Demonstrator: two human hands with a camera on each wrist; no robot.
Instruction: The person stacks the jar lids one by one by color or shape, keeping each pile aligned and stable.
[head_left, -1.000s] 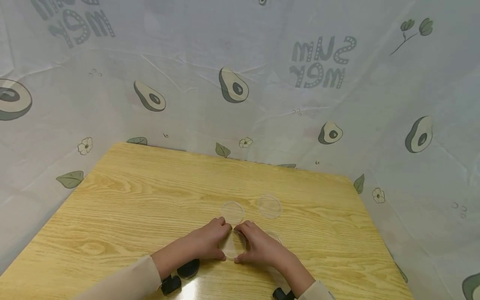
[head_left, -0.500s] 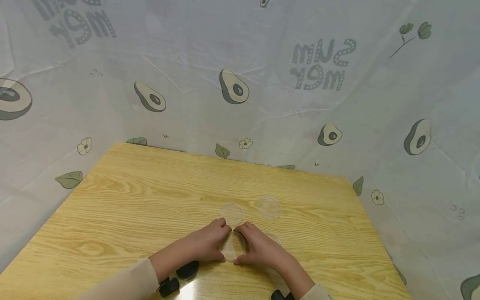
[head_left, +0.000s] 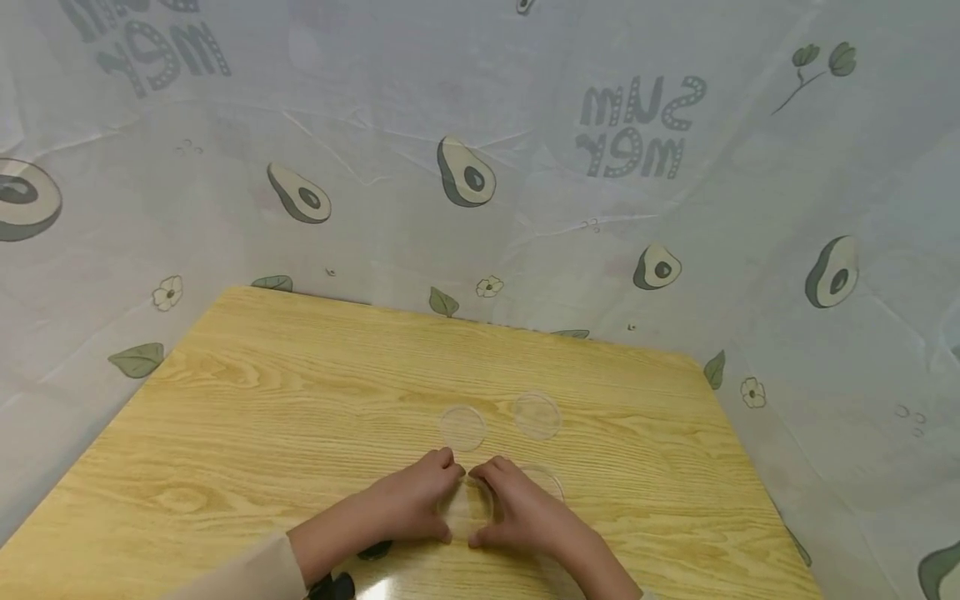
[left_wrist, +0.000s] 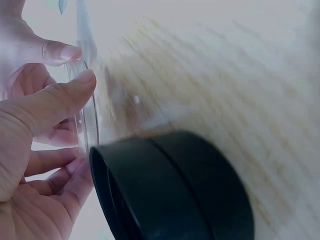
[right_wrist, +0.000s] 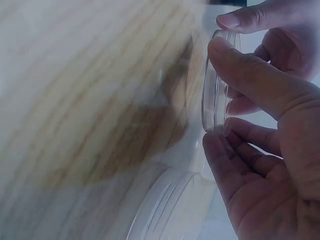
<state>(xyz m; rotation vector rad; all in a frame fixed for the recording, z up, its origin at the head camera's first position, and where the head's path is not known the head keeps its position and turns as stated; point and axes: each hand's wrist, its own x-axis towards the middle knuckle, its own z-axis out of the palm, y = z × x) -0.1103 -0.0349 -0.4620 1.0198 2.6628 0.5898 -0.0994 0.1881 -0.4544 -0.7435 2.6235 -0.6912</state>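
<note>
Between my two hands is a clear petri dish (right_wrist: 216, 87), its rim pinched from both sides. My left hand (head_left: 416, 500) grips the left edge with thumb and fingers; the right hand (head_left: 517, 510) grips the right edge. In the right wrist view the dish appears edge-on, with lid and base seeming to lie together. Whether it touches the table cannot be told. Beside my left hand stands a black cylinder (left_wrist: 175, 190) with a hollow end; in the head view the left forearm hides most of it.
Two more clear round dishes, one (head_left: 462, 429) and another (head_left: 537, 415), lie beyond my hands. A third dish (head_left: 553, 483) sits close by the right hand, partly hidden. The wooden table (head_left: 300, 375) ends at a patterned curtain (head_left: 375, 208).
Both hands have drawn slightly toward me with the petri dish between them. The left forearm now covers more of the black cylinder, and more of the dish beside my right hand shows.
</note>
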